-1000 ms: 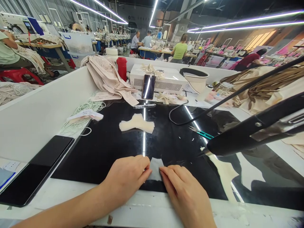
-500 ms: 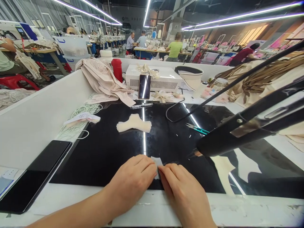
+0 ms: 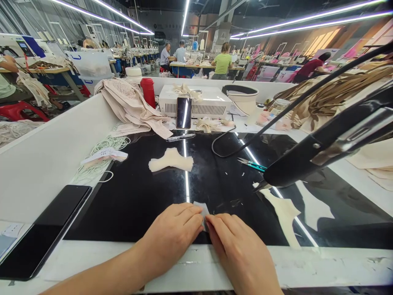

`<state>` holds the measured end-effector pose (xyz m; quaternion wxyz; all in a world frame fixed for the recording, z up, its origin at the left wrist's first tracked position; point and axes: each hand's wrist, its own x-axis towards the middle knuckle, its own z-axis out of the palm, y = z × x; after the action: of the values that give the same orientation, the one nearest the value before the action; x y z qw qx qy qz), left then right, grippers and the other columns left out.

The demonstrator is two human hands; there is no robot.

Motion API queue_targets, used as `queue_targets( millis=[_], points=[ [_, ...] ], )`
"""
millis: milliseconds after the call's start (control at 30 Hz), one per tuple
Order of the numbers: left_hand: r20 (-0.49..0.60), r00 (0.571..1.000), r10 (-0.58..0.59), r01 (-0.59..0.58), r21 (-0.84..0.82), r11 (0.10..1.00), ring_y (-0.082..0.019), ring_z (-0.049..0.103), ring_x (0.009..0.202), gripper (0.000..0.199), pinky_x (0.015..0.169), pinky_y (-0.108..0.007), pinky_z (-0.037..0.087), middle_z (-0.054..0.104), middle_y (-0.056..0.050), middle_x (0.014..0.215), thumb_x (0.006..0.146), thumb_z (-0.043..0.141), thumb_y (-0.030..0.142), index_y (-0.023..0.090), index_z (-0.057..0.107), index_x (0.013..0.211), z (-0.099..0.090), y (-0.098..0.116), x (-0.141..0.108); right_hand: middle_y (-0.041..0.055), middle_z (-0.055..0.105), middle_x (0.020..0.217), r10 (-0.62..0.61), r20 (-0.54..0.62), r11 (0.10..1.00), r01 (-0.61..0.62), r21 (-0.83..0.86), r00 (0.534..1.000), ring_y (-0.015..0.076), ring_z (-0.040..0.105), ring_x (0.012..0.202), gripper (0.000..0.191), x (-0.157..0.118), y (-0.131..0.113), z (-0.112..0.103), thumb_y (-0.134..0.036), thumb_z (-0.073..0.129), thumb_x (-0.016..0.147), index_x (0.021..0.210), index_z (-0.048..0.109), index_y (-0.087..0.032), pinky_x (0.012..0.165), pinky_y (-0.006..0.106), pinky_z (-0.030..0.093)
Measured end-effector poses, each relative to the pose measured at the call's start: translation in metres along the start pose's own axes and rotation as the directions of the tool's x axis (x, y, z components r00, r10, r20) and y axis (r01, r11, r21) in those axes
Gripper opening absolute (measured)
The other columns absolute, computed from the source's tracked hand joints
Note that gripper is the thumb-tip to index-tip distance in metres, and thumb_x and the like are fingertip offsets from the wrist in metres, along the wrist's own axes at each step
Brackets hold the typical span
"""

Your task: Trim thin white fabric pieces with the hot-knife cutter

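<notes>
Small pale grey piece (image 3: 201, 209) pinched at its right edge by the fingers of the right hand (image 3: 241, 250), pressed under those of the left hand (image 3: 173, 233); it is held between both, over the black sheet (image 3: 129, 205). Beyond the fingers, a cream cutout (image 3: 171, 160). Farther off, right of centre, a white tub (image 3: 245, 100) with dark rim; contents cannot be told.

Large phone (image 3: 44, 231) lying left of mat (image 3: 123, 205), on table (image 3: 245, 262). Stacked fabric pieces (image 3: 171, 159) resting on mat, before pen (image 3: 180, 138). Upright phone (image 3: 184, 112) leaning against box (image 3: 196, 104), behind pen. Snips (image 3: 252, 164) lying right of stacked pieces.
</notes>
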<state>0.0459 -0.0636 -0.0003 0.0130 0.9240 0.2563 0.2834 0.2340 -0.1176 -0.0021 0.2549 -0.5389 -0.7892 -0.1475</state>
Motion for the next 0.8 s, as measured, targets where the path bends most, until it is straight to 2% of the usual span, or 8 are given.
queue_targets(
  millis=[300, 600, 667, 733, 800],
  points=[
    [0.017, 1.000, 0.007, -0.007, -0.008, 1.000, -0.022, 0.076, 0.108, 0.024, 0.088, -0.038, 0.065, 0.077, -0.009, 0.122, 0.112, 0.043, 0.019, 0.013, 0.065, 0.109, 0.002, -0.001, 0.000, 0.0031, 0.065, 0.068, 0.016, -0.012, 1.000, -0.016, -0.016, 1.000, 0.0179, 0.062, 0.059, 0.046, 0.001, 0.000, -0.002, -0.027, 0.031, 0.114, 0.093, 0.071, -0.018, 0.057, 0.034, 0.040],
    [0.029, 0.999, 0.019, -0.019, -0.012, 1.000, -0.022, 0.074, 0.110, 0.023, 0.089, -0.038, 0.064, 0.078, -0.008, 0.119, 0.111, 0.045, 0.019, 0.014, 0.067, 0.108, 0.002, -0.002, -0.002, 0.0017, 0.062, 0.065, 0.030, -0.001, 0.999, -0.030, -0.023, 1.000, 0.0174, 0.059, 0.055, 0.046, 0.001, -0.001, -0.001, -0.027, 0.032, 0.113, 0.088, 0.070, -0.020, 0.054, 0.034, 0.039],
    [0.035, 0.999, 0.019, -0.019, -0.006, 1.000, -0.022, 0.074, 0.111, 0.023, 0.089, -0.038, 0.064, 0.078, -0.008, 0.119, 0.111, 0.045, 0.020, 0.015, 0.067, 0.106, 0.002, -0.002, -0.002, 0.0025, 0.065, 0.069, 0.019, 0.011, 1.000, -0.018, -0.011, 1.000, 0.0175, 0.061, 0.057, 0.045, 0.004, 0.000, -0.005, -0.026, 0.033, 0.113, 0.086, 0.069, -0.020, 0.056, 0.033, 0.043],
    [0.043, 0.999, 0.022, -0.023, 0.002, 1.000, -0.022, 0.074, 0.109, 0.025, 0.088, -0.037, 0.063, 0.078, -0.007, 0.119, 0.112, 0.044, 0.020, 0.015, 0.067, 0.105, 0.002, -0.002, -0.002, 0.0050, 0.072, 0.080, 0.015, -0.016, 1.000, -0.014, 0.013, 1.000, 0.0184, 0.069, 0.068, 0.041, 0.006, 0.005, -0.015, -0.027, 0.035, 0.112, 0.092, 0.070, -0.020, 0.065, 0.033, 0.052],
    [0.052, 0.998, 0.033, -0.033, 0.010, 0.999, -0.022, 0.075, 0.108, 0.026, 0.086, -0.037, 0.063, 0.078, -0.006, 0.119, 0.112, 0.043, 0.020, 0.015, 0.067, 0.105, 0.001, -0.001, -0.001, 0.0064, 0.076, 0.088, 0.079, -0.067, 0.997, -0.077, 0.031, 0.995, 0.0200, 0.075, 0.078, 0.038, 0.004, 0.017, -0.027, -0.036, 0.038, 0.112, 0.098, 0.069, -0.021, 0.074, 0.033, 0.058]
  ],
)
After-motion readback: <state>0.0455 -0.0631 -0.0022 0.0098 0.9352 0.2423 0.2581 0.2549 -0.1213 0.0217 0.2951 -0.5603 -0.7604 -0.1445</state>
